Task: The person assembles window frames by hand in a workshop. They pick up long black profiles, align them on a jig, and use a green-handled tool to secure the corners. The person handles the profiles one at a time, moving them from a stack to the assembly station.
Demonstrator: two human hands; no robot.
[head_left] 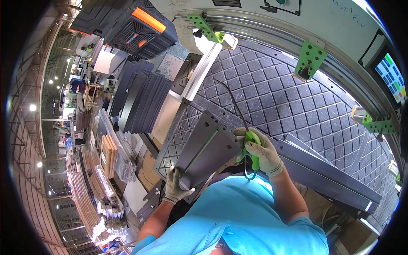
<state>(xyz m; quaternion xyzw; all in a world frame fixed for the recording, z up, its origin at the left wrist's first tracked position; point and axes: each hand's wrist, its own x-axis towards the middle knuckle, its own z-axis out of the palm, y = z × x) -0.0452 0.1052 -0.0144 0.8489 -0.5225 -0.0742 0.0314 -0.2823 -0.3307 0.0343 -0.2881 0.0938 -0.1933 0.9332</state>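
Note:
Both my hands wear pale work gloves. My left hand (175, 186) grips the near left end of a dark grey panel (204, 146). Holes show near the panel's far end, and a narrow lengthwise groove runs down its middle. My right hand (264, 154), by the panel's right edge, is closed around a green air blow gun (255, 159). A long, thin, dark tube (234, 102) reaches from the blow gun over the black gridded table (272, 80). Below the grip, a curved thin line hangs against my blue shirt.
More dark panels (323, 172) lie on the table at my right. Green perforated brackets (309, 59) sit along a metal rail at the far side. A lit screen (390, 78) stands at far right. Stacked dark panels (142, 100) and a black-and-orange case (142, 32) stand at left.

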